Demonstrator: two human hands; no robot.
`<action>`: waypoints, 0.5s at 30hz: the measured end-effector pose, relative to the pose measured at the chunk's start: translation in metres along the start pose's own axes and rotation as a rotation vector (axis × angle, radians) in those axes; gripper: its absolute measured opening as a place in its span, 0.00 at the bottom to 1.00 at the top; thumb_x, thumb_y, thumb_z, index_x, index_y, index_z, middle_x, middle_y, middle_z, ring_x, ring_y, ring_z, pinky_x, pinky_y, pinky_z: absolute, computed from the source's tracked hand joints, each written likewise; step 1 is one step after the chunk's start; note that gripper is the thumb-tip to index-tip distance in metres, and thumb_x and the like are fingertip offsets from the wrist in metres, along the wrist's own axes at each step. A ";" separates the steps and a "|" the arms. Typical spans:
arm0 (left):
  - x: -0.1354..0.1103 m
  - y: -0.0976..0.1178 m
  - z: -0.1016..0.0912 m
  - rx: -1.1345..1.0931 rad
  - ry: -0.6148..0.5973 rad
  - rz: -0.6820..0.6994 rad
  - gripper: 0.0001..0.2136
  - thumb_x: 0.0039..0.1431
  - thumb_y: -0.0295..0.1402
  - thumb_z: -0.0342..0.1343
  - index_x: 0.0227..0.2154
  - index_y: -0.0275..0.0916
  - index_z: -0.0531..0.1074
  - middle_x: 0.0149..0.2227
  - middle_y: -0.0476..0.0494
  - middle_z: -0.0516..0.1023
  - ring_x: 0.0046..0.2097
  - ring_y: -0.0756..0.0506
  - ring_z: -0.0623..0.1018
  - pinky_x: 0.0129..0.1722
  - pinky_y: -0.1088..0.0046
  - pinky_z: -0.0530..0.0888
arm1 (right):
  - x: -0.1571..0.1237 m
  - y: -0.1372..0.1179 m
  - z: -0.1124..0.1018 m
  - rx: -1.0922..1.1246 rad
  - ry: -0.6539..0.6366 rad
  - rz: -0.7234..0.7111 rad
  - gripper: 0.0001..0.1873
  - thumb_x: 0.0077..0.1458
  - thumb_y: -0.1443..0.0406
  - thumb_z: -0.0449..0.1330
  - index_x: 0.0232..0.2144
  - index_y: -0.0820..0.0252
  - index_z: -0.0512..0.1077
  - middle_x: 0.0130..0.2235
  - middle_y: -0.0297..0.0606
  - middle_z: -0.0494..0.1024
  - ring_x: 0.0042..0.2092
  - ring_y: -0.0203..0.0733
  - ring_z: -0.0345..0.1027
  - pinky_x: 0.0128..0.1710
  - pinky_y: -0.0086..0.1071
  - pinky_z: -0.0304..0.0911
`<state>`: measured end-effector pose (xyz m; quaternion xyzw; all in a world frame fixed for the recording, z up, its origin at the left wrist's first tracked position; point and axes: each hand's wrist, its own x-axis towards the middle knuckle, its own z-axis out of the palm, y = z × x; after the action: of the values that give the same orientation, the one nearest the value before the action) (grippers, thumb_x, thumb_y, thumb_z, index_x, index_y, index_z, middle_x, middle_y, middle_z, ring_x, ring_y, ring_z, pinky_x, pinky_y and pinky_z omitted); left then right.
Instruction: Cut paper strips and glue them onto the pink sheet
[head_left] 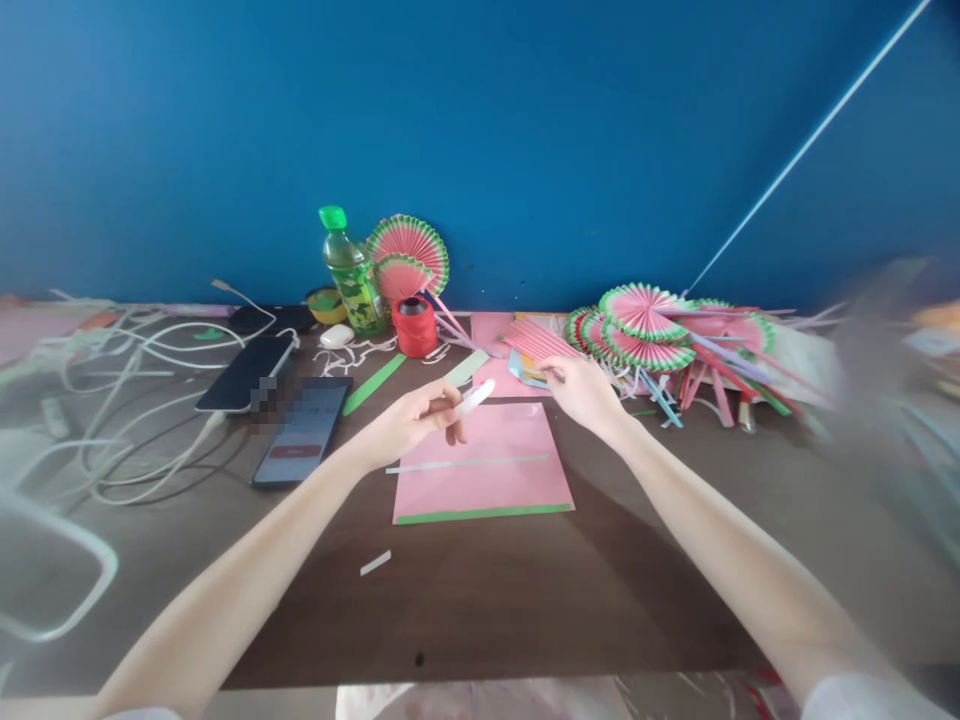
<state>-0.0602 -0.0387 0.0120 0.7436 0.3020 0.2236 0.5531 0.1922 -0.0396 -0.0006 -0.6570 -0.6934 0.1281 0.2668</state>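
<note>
My left hand [429,415] is closed round a small white narrow object [478,397], held above a pink paper sheet [491,490]. Its exact kind is not clear. The sheet lies flat, with a green strip [484,514] along its near edge and a thin pale strip [465,464] across its middle, jutting past the left side. My right hand [585,390] is pinched beside a small stack of blue and yellow paper [525,368]; whatever its fingertips hold, if anything, cannot be made out. Behind the stack lies a pleated pink paper [541,337].
Finished-looking pink-and-green paper fans [646,312] are piled at right, others [409,250] lean by a green-capped bottle [349,275]. A red string spool [415,328], a phone [304,435], a dark device [247,375] and tangled white cables [112,440] occupy the left.
</note>
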 end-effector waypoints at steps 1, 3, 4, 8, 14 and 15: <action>0.001 0.002 0.001 -0.008 -0.021 -0.001 0.06 0.58 0.35 0.46 0.31 0.38 0.58 0.28 0.48 0.73 0.31 0.50 0.72 0.38 0.69 0.66 | -0.001 -0.001 -0.003 0.013 0.015 0.009 0.11 0.49 0.72 0.51 0.31 0.59 0.73 0.37 0.41 0.77 0.42 0.45 0.70 0.45 0.37 0.60; 0.005 0.005 0.003 -0.022 -0.056 -0.007 0.06 0.58 0.35 0.46 0.31 0.38 0.59 0.28 0.47 0.74 0.32 0.50 0.72 0.38 0.69 0.66 | -0.006 -0.008 -0.008 0.173 -0.005 -0.031 0.10 0.51 0.68 0.51 0.33 0.59 0.72 0.36 0.39 0.78 0.41 0.42 0.70 0.44 0.36 0.62; 0.006 0.006 0.004 -0.031 -0.068 -0.010 0.07 0.58 0.35 0.46 0.31 0.37 0.59 0.28 0.47 0.74 0.32 0.50 0.72 0.37 0.69 0.66 | -0.010 -0.014 -0.009 0.289 -0.052 -0.069 0.10 0.53 0.66 0.51 0.33 0.59 0.72 0.37 0.38 0.77 0.41 0.41 0.70 0.44 0.35 0.62; 0.013 0.009 0.007 -0.089 -0.086 0.003 0.06 0.57 0.35 0.48 0.31 0.37 0.59 0.25 0.47 0.73 0.31 0.49 0.73 0.37 0.69 0.67 | -0.025 -0.036 -0.006 0.488 -0.091 -0.126 0.12 0.54 0.63 0.51 0.36 0.59 0.72 0.37 0.37 0.77 0.40 0.39 0.70 0.41 0.33 0.64; 0.015 0.007 0.010 -0.084 -0.066 -0.035 0.06 0.57 0.34 0.47 0.32 0.36 0.61 0.28 0.45 0.74 0.31 0.50 0.72 0.37 0.69 0.66 | -0.032 -0.047 0.007 0.569 0.021 -0.148 0.08 0.52 0.65 0.54 0.32 0.59 0.73 0.38 0.37 0.76 0.40 0.39 0.70 0.40 0.32 0.66; 0.015 0.006 0.009 -0.073 -0.061 -0.041 0.07 0.57 0.34 0.47 0.33 0.35 0.62 0.28 0.44 0.74 0.31 0.50 0.71 0.37 0.69 0.67 | -0.030 -0.047 0.009 0.578 0.007 -0.142 0.08 0.52 0.65 0.54 0.32 0.58 0.73 0.37 0.37 0.76 0.39 0.39 0.70 0.39 0.32 0.67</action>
<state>-0.0417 -0.0359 0.0152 0.7231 0.2916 0.2004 0.5932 0.1480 -0.0727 0.0106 -0.5038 -0.6716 0.2991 0.4535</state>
